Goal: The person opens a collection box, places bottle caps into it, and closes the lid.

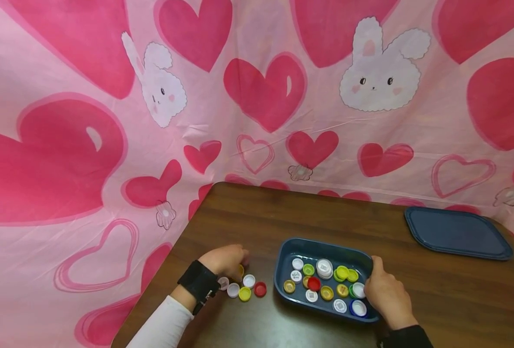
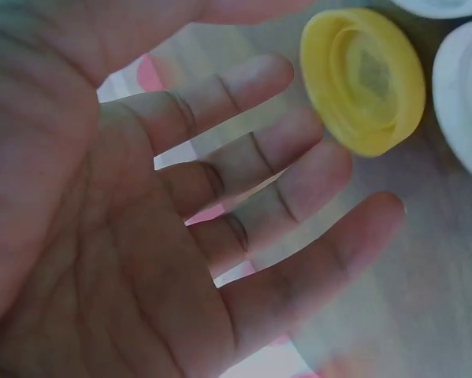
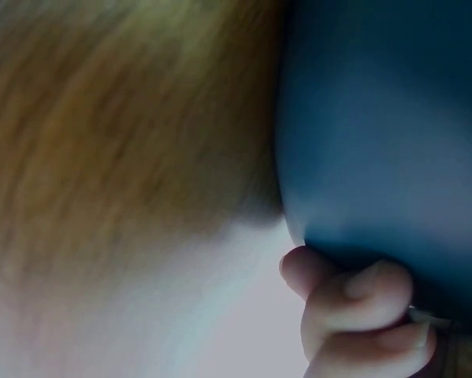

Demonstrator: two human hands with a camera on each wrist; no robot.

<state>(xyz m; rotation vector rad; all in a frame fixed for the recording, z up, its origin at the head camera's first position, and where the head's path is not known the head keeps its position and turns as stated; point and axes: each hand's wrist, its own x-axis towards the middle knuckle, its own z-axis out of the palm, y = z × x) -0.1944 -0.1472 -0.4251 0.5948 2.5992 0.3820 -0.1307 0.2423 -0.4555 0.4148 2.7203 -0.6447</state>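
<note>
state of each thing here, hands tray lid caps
left hand: open, fingers straight, beside a yellow cap
right hand: grips the tray's right rim
blue tray: uncovered, holds many caps
blue lid: off, flat on the table
loose caps: on the table

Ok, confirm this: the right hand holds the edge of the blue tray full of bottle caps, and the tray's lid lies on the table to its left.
One thing is wrong. The head view shows the lid on the table to the right of the blue tray, not its left. The rest holds: the right hand holds the tray's edge, and bottle caps fill it.
</note>
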